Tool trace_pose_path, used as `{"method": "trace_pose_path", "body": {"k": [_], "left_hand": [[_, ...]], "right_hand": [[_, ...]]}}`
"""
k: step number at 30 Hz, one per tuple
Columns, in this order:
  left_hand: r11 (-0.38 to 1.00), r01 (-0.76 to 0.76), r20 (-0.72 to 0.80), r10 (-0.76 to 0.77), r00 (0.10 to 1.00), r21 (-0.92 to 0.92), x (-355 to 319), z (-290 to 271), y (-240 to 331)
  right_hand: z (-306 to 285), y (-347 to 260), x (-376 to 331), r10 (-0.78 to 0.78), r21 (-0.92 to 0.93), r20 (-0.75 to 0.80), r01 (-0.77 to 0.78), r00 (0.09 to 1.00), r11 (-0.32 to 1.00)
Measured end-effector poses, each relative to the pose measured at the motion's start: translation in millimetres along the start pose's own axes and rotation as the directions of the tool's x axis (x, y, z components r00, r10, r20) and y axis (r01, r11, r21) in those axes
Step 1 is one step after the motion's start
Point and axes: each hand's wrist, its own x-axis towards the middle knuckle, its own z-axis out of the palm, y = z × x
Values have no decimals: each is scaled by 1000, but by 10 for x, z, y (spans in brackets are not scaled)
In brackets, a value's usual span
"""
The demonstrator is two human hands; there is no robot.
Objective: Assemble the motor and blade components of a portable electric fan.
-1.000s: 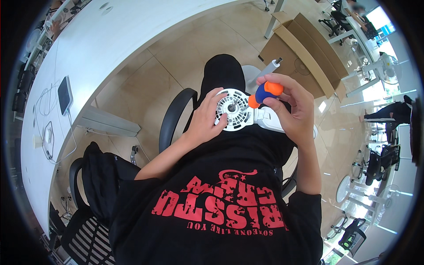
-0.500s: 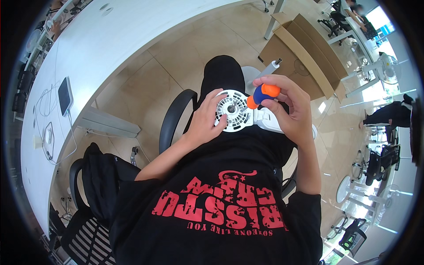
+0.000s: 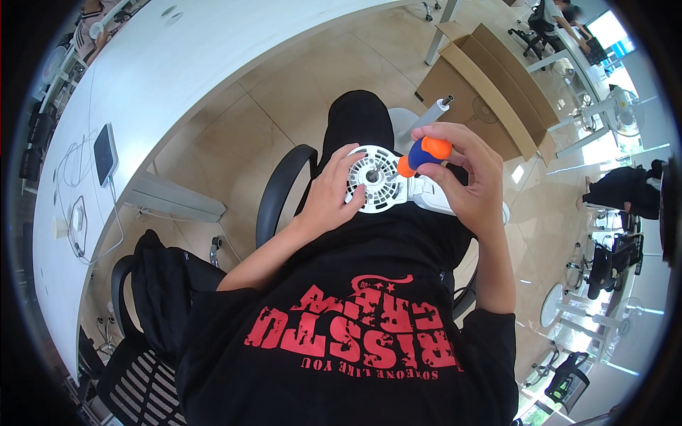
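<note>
A round white slotted fan motor housing (image 3: pixel 383 201) lies over my lap, with a metal shaft at its centre and a white neck running off to the right. My left hand (image 3: pixel 331 190) grips its left rim, thumb and fingers spread over the slots. In my right hand (image 3: pixel 474 186), a stubby orange-and-blue screwdriver (image 3: pixel 424 153) is held by the handle between thumb and fingers. It slants down-left, its tip at the housing's right side. Whether the tip sits in a screw is too small to tell.
A white pole on a round base (image 3: pixel 430 113) stands beyond my right hand, near an open cardboard box (image 3: pixel 462 89). Along the left curves a white table (image 3: pixel 153 85) bearing a phone (image 3: pixel 105 155) and cables. A black chair armrest (image 3: pixel 273 184) is beside my left forearm.
My right hand and the screwdriver have shifted very slightly, with the tip still at the housing's right side. My left hand and the housing stay in place.
</note>
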Motion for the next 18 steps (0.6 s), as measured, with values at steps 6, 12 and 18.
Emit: {"method": "trace_pose_path", "body": {"k": [6,12,18], "left_hand": [[1000,11,5,-11,1000,-10,3,-2,12],[1000,-9,-4,9,1000,-3,6,3,1],[1000,-4,-4,4,1000,-4,7,1,9]], "right_hand": [[4,-4,-3,1,14,4,-1,1000,1000],[3,2,1,2,0,26,-2,1000,1000],[-19,41,34,-2,101,143,-13,990,995]]}}
